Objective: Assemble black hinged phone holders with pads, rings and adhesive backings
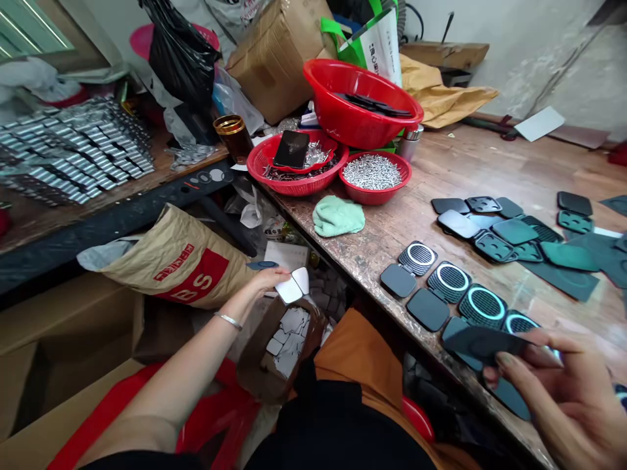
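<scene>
In the head view, the left hand (268,279) is reaching down beside the workbench (441,176), its fingers pinching two pale, flat cut pieces (292,287) just above an open brown box (274,356) that is holding more of the same pale pieces. A silver bangle (230,320) is sitting on that wrist. The box is standing in the narrow gap between the bench edge and a tan sack with red lettering (181,261), so room there is tight on both sides.

The right hand (563,398) is hovering at the near edge of the bench, low right, with its fingers closing around a dark flat pad (482,343); the thumb is lying along the pad's lower edge. Just beyond it, a row of dark pads with pale rings (453,281) is running diagonally along the bench edge, some plain side up. Farther right, a loose cluster of dark teal pads (514,232) is overlapping. Bare wood is lying open between these two groups.

Farther back, a green cloth (337,217) is resting near the edge, next to a small red basket of metal screws (375,175), a red basket holding a phone (296,163), and a large red bowl (360,101) stacked above them.
</scene>
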The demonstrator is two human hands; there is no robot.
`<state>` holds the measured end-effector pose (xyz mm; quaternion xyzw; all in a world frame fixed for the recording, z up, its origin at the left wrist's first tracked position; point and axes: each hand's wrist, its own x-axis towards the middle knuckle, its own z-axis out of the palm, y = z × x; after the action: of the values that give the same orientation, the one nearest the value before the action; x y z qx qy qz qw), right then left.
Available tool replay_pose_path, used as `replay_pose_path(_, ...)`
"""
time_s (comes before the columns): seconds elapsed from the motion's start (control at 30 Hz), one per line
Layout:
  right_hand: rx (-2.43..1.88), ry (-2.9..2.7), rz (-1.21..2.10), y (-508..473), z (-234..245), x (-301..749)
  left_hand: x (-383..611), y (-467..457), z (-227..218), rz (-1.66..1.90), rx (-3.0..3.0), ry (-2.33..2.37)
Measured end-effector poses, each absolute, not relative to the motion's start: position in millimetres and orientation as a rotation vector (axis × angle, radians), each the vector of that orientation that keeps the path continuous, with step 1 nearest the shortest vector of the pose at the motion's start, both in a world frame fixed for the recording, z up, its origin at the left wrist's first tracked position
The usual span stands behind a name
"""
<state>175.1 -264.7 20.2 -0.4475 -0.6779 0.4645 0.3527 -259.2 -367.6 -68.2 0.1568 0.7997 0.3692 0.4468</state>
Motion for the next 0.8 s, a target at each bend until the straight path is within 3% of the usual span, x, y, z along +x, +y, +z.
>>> replay_pose_path(0.13,-1.133,-1.911,1.115,-266.2,27.0,166.9,-258.4,-346.9,-82.0,1.084,0.471,2.266)
replay_pose_path(0.33,-1.227,-1.582,1.295,-260.5,20.4,176.5,-209.1,-298.7,-29.1,1.474,1.016,2.394)
replay_pose_path(0.53,-1.36,-1.387,1.443,-261.1,14.8,188.8,-106.3,-249.5,2.9,1.178,1.583,1.885)
replay_pose_path(0.8,-1.376,-1.126,1.509,-259.8,17.2,206.6,-98.3,-209.0,5.3,1.097,1.219,1.696)
